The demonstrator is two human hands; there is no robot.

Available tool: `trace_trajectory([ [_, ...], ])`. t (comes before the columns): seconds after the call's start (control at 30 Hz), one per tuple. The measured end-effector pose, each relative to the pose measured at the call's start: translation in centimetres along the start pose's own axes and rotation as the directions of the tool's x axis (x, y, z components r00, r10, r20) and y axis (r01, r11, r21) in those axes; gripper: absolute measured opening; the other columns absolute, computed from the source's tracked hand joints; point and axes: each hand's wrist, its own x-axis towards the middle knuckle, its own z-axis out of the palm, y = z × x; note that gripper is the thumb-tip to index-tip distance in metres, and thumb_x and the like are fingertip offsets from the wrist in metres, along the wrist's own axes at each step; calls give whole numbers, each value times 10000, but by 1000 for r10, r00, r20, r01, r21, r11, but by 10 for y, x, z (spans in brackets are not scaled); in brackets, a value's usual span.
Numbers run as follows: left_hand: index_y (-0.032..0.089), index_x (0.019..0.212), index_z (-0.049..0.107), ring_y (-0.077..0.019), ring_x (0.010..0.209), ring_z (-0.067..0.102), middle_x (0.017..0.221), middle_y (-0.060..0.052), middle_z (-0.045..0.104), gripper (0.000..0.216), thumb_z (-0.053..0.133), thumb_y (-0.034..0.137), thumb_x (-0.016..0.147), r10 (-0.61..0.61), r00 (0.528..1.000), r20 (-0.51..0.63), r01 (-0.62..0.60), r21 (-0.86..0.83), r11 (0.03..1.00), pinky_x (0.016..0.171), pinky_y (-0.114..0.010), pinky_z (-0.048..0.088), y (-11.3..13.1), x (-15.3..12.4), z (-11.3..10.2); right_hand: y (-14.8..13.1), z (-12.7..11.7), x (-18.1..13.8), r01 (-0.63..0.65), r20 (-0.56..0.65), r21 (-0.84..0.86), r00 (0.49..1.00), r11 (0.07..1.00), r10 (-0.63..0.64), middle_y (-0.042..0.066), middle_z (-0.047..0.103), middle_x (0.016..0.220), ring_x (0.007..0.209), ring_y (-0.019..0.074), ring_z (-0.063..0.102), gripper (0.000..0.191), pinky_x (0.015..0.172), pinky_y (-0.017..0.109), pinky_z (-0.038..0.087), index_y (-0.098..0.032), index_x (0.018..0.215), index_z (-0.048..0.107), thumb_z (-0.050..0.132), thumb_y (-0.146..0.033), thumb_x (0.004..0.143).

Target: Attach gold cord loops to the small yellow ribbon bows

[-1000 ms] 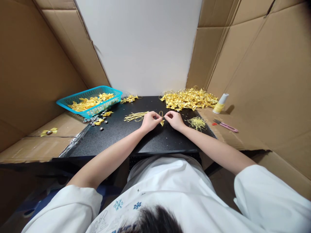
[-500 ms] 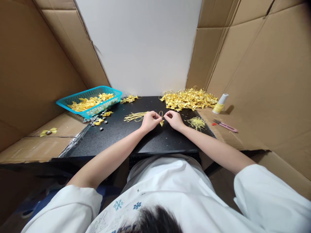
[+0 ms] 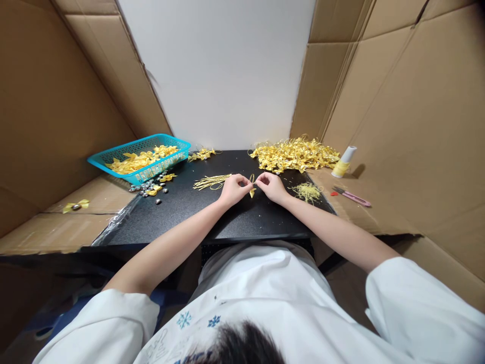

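Observation:
Over the middle of the black table, my left hand and my right hand face each other, fingers pinched. Between them they hold a small yellow ribbon bow with a thin gold cord loop standing above it. A bundle of gold cord pieces lies just left of my left hand. A small tangle of yellow thread scraps lies to the right of my right hand.
A blue basket of yellow ribbon pieces stands at the back left, small bells and bows scattered before it. A big heap of finished gold bows fills the back right. A thread spool and pink snips lie on cardboard at the right. Cardboard walls enclose the desk.
The cord loop between my fingers has shrunk and drawn closer to the bow. Both hands stay in place.

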Motion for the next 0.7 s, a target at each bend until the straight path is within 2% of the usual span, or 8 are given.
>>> trace_trajectory([
  [0.23,160,656,677,-164,708,590,721,-34,690,138,618,267,722,33,997,66,-32,-19,999,689,-277,411,-1,1,0,-2,1,-1,6,29,56,1000,998,-8,18,645,718,654,127,574,95,656,266,472,-167,714,583,582,-259,737],
  [0.5,163,634,664,-152,684,577,704,-19,676,123,619,247,712,-9,1000,24,10,-13,1000,671,-268,405,0,1,0,0,1,-1,-13,-36,65,999,998,15,6,641,680,629,123,565,90,648,263,462,-170,684,603,608,-255,714],
  [0.7,160,630,662,-148,664,574,690,-17,673,113,625,239,702,-24,1000,17,24,-25,999,662,-267,410,0,1,0,3,1,0,-26,-37,52,999,998,28,8,647,677,631,125,569,83,648,262,466,-167,681,612,603,-244,710],
])
